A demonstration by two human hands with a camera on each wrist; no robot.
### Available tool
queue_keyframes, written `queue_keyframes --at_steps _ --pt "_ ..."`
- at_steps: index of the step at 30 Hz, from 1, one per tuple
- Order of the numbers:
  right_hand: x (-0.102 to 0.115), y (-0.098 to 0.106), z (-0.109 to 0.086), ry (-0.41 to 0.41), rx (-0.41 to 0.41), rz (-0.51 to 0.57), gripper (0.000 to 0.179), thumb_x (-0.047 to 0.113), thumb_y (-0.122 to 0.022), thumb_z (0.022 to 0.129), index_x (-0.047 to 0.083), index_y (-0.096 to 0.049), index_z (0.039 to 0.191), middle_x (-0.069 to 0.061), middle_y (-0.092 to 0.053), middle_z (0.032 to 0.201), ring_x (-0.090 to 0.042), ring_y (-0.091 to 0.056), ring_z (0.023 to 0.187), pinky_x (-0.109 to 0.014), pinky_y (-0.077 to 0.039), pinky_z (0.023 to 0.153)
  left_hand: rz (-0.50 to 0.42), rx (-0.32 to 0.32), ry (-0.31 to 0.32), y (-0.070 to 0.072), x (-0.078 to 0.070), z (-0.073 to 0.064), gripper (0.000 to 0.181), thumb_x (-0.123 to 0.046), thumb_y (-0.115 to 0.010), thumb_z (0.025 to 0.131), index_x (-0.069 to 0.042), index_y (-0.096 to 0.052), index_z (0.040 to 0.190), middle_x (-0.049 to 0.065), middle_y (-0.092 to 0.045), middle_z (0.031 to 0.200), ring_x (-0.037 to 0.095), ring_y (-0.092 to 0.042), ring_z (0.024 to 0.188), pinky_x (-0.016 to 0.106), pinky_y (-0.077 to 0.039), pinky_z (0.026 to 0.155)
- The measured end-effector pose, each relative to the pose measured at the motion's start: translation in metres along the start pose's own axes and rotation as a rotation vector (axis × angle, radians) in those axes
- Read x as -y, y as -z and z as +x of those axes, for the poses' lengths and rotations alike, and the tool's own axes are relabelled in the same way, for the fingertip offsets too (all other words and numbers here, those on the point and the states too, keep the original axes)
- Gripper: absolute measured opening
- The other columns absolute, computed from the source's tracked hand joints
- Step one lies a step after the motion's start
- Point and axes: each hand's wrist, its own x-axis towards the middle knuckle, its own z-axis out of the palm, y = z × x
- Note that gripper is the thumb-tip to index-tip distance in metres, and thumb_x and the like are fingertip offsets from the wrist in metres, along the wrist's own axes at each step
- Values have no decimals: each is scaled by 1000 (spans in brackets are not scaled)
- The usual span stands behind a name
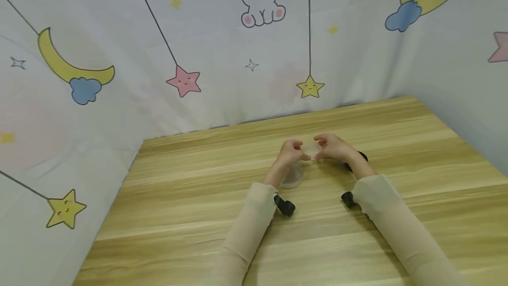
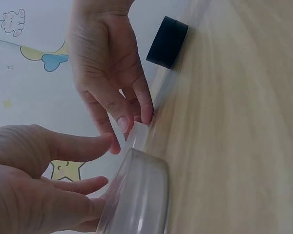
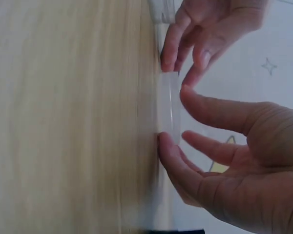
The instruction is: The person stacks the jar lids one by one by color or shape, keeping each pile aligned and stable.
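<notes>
A shallow clear round dish (image 1: 312, 148) lies low over the table between both hands. My left hand (image 1: 291, 152) curves round its left side, thumb nearer me and fingertips at the edge. On the opposite side, my right hand (image 1: 335, 148) spans the rim between thumb and fingers. Seen side-on in the right wrist view, the dish (image 3: 169, 105) is a thin translucent band with fingertips at both ends. A second clear round dish (image 1: 292, 177) rests on the table beside my left wrist; it looms large in the left wrist view (image 2: 141, 195).
A black cylindrical object (image 2: 167, 42) stands on the table, partly hidden by my right wrist in the head view. Black wrist cameras (image 1: 286, 207) jut inward from both sleeves. The wood-grain table (image 1: 190, 189) meets a patterned cloth (image 1: 222, 47) at its back and sides.
</notes>
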Motion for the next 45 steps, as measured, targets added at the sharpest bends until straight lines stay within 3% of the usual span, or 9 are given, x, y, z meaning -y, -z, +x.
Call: queue_keyframes --at_steps 6,14,18,24,28,32,37,41,45 --pt "0 -4 3 -29 -15 -14 68 1 -67 87 -16 -32 143 -39 -37 143 -49 -42 130 -53 -39 108 -8 4 -4 0 3 4 54 13 -70 79 13 -53 130 25 -58 131 30 -60 114 32 -53 96" --pt "-3 -5 4 -16 -49 -11 63 3 -67 88 -14 -38 141 -35 -45 138 -42 -48 124 -42 -45 98 -63 -28 -22 4 5 3 50 14 -69 78 11 -57 127 24 -60 128 29 -60 114 32 -53 95" --pt "0 -4 4 -15 -65 19 61 5 -65 91 -10 -39 143 -33 -45 139 -42 -45 128 -44 -44 101 -83 -44 -50 8 6 2 49 12 -70 79 8 -59 127 20 -60 126 23 -59 110 29 -54 93" --pt "7 -1 3 -14 -71 51 63 13 -67 91 -4 -40 145 -28 -43 144 -40 -41 131 -50 -39 108 -126 -74 -67 16 1 -1 44 8 -73 79 3 -63 122 14 -64 114 14 -56 94 21 -52 80" --pt "13 6 -3 6 -65 74 65 19 -68 91 1 -40 146 -25 -41 148 -40 -39 135 -54 -36 111 -132 -45 -95 24 -8 -5 44 6 -74 80 2 -63 122 14 -64 118 14 -56 93 22 -52 83" --pt "24 12 -14 40 -61 109 66 24 -68 91 5 -40 148 -21 -40 150 -38 -40 134 -55 -36 111 -115 14 -156 36 -20 -15 46 2 -74 82 1 -61 126 17 -61 124 16 -60 98 29 -53 91" --pt "41 8 -27 102 -57 103 64 26 -70 90 8 -43 146 -17 -46 144 -33 -45 128 -48 -42 104 -66 52 -239 55 -26 -38 48 -4 -75 83 -1 -59 128 15 -61 125 20 -62 103 30 -54 90" --pt "48 -3 -34 169 -33 53 61 24 -73 88 7 -48 140 -16 -53 135 -31 -50 122 -40 -46 96 21 82 -289 67 -21 -56 45 -5 -76 83 -1 -58 124 14 -60 120 18 -61 98 28 -55 84" --pt "48 -16 -35 228 30 22 59 19 -72 88 1 -47 138 -20 -51 136 -35 -50 121 -39 -49 95 125 125 -335 77 -9 -66 44 -5 -77 81 1 -56 120 15 -58 118 17 -61 94 28 -56 82"
